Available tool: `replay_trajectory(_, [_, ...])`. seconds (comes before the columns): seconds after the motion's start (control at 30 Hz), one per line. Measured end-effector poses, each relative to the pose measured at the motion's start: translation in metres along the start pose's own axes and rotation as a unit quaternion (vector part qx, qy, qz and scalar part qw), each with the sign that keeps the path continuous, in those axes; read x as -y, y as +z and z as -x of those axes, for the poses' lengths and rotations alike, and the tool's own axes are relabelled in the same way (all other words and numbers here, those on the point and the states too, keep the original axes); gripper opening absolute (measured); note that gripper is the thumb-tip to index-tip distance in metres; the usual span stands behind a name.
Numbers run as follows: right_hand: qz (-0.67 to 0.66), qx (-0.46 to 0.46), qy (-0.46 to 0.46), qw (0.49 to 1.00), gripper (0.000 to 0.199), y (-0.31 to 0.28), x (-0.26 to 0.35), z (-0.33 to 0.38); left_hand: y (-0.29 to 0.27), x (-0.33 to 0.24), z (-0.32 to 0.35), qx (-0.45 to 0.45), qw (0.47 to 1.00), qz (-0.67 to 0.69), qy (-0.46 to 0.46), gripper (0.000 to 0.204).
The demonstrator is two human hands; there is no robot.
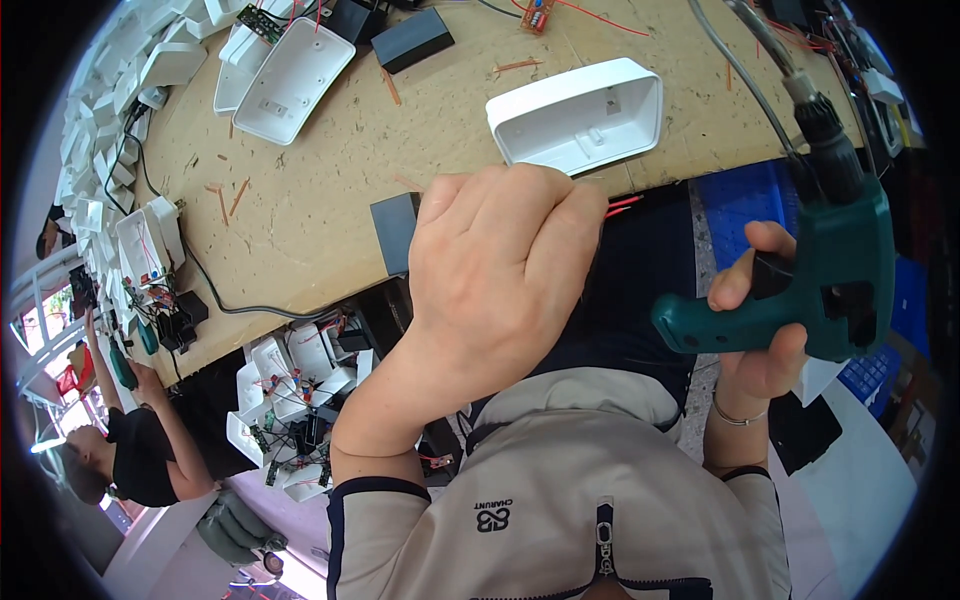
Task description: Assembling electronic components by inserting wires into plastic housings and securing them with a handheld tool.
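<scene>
Right now the left hand (500, 270) is closing its fingers over something hidden at the workbench's (330, 180) near edge, just below the open white housing (580, 115), while the right hand (760, 330) is gripping the green drill (820, 280), bit pointing up-left, nearby

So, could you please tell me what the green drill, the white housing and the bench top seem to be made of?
Green drill: likely moulded plastic, matte sheen.
White housing: plastic, smooth and glossy, with moulded inner posts.
Bench top: apparently wood board, tan, scuffed and flecked.

No packages, labels, signs or screens clearly visible anywhere on or around the workbench.
</scene>
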State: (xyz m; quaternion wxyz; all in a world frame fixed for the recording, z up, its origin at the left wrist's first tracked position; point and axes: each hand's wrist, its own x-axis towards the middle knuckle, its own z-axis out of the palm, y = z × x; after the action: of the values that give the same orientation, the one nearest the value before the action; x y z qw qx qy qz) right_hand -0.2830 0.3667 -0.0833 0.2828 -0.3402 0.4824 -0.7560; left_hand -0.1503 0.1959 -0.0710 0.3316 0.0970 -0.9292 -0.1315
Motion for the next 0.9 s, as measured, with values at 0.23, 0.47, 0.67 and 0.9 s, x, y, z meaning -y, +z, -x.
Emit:
replay_trajectory(0.23, [0.038, -0.031, 0.022, 0.999, 0.066, -0.011, 0.019, 0.021, 0.017, 0.001, 0.002, -0.072, 0.996, -0.049, -0.037, 0.021])
replay_trajectory(0.47, [0.181, -0.092, 0.098, 0.974, 0.077, -0.010, 0.044, 0.047, 0.025, -0.005, -0.014, -0.166, 0.974, -0.107, -0.114, 0.013])
replay_trajectory(0.67, [0.217, -0.081, 0.157, 0.960, 0.069, -0.004, 0.043, 0.050, 0.034, 0.003, -0.020, -0.090, 0.982, -0.093, -0.138, 0.008])
replay_trajectory(0.9, [0.223, -0.042, 0.176, 0.958, 0.065, -0.002, 0.044, 0.042, 0.039, 0.006, -0.024, -0.089, 0.982, -0.104, -0.130, 0.007])
